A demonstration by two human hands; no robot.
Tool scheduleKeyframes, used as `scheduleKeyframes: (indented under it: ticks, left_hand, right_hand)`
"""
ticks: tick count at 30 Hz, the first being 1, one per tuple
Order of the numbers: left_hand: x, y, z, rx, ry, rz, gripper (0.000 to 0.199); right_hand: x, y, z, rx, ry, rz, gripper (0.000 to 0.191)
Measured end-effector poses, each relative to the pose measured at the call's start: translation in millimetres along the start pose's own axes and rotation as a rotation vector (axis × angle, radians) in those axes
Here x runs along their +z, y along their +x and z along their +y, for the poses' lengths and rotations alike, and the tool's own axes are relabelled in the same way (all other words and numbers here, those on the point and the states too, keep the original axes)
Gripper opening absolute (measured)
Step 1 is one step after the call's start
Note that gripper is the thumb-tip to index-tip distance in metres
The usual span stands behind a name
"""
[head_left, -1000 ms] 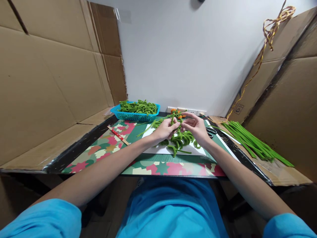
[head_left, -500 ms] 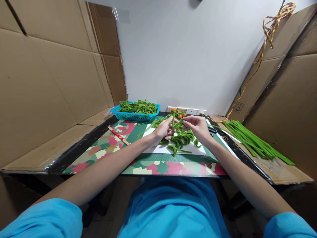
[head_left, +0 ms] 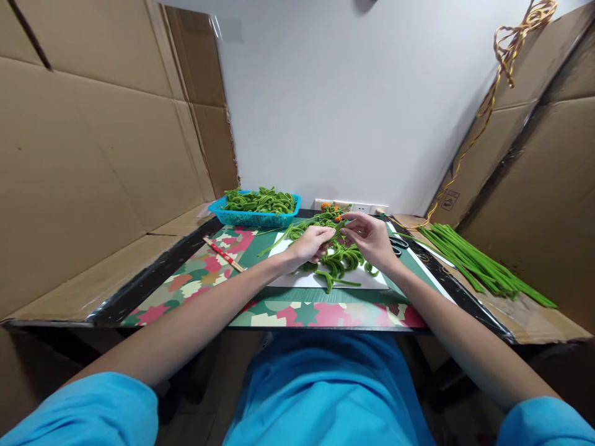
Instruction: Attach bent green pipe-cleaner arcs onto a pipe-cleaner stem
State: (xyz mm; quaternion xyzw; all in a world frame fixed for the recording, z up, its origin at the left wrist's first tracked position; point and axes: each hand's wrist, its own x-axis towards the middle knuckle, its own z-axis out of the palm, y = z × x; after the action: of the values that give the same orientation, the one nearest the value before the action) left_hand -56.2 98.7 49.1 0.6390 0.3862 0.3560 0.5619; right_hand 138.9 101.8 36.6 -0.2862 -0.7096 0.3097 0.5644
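Above a white sheet [head_left: 287, 282], my left hand [head_left: 310, 244] is closed around a green pipe cleaner [head_left: 339, 230], most of it hidden by the fingers. Close by on the right, my right hand [head_left: 369, 238] has thumb and fingers bent together at the free end of that pipe cleaner; the exact contact is hard to see. Beneath both hands lie several curled green pipe cleaner pieces [head_left: 343, 261], spread over the sheet. Black-handled scissors [head_left: 398, 243] rest just right of my right hand.
A blue basket [head_left: 253, 218] heaped with bent green pipe cleaners stands at the back left. Straight green pipe cleaners [head_left: 483, 263] lie on the right. Chopsticks in a red wrapper [head_left: 223, 253] lie left. Orange-and-green pieces [head_left: 330, 209] sit near a power strip [head_left: 362, 208]. Cardboard walls flank the table.
My left hand has turned over and its fingers have closed, so the pipe cleaner that stood up from it is now mostly hidden. The right hand's fingers have lifted slightly.
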Motion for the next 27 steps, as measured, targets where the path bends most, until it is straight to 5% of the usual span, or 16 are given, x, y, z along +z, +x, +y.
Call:
scheduleKeyframes:
  ticks: [15, 27]
  left_hand:
    - [2.5, 3, -5, 0.143, -0.028, -0.059, 0.049]
    - [1.7, 0, 4, 0.11, 0.024, -0.029, 0.029]
  right_hand:
    - [-2, -2, 1, -0.054, -0.117, 0.014, 0.031]
    - [0, -3, 1, -0.079, -0.139, 0.056, 0.03]
